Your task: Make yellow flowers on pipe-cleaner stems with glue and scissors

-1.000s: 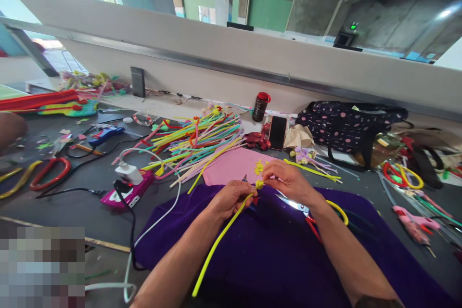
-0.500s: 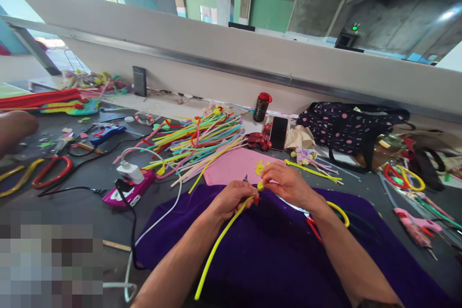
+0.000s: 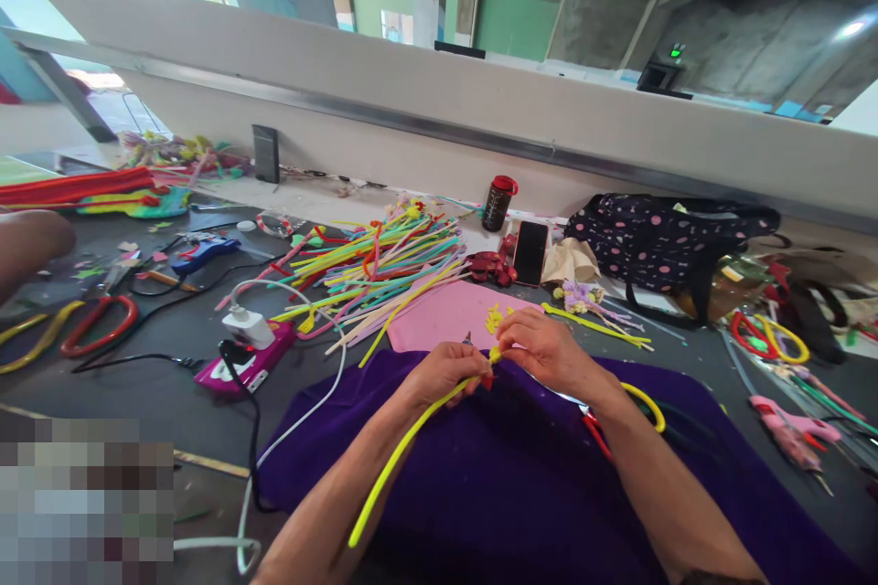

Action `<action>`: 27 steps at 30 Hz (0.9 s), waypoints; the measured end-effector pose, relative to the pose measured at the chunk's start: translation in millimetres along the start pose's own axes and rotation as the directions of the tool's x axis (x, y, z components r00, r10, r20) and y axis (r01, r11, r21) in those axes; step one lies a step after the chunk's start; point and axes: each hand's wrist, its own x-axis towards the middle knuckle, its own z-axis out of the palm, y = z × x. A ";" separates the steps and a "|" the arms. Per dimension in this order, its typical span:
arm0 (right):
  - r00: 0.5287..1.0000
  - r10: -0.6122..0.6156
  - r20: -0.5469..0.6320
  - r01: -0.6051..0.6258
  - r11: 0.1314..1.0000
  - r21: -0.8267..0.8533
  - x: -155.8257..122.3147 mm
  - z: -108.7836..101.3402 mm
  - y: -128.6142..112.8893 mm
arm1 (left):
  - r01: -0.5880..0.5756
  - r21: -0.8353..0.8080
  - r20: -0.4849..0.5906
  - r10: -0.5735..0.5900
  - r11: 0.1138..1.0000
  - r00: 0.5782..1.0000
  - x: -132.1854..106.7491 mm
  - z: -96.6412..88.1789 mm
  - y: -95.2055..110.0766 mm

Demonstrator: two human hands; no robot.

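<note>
My left hand is closed around a long yellow pipe cleaner, whose free end slants down over my left forearm. At its upper end sits a small yellow piece, which my right hand pinches between thumb and fingers. A small red bit shows by my left fingertips; I cannot make out what it belongs to. A dark pointed tip sticks up behind the left hand. Several little yellow pieces lie just beyond on a pink sheet. Purple cloth spreads under both hands.
A pile of coloured pipe cleaners lies ahead. Scissors rest under my right forearm. A magenta power strip with cables is left; a phone, bottle, spotted bag and pink glue gun are right. Another person's arm is far left.
The lower end of the yellow pipe cleaner has swung up and to the left. Both hands stay in nearly the same place with the same grip.
</note>
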 end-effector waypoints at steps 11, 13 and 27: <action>1.000 -0.002 0.009 0.003 0.997 -0.072 0.4 1.7 0.0 | 0.001 0.019 0.001 -0.001 1.000 1.000 -1.5 1.3 1.5; 1.000 -0.005 0.003 0.006 0.996 -0.085 0.3 2.0 -0.2 | -0.001 0.021 0.005 0.001 1.000 1.000 -1.3 0.5 1.1; 0.994 -0.017 -0.106 0.014 0.999 -0.029 -4.1 -5.5 3.6 | -0.005 -0.199 0.079 0.021 0.980 0.997 3.1 -9.2 -7.3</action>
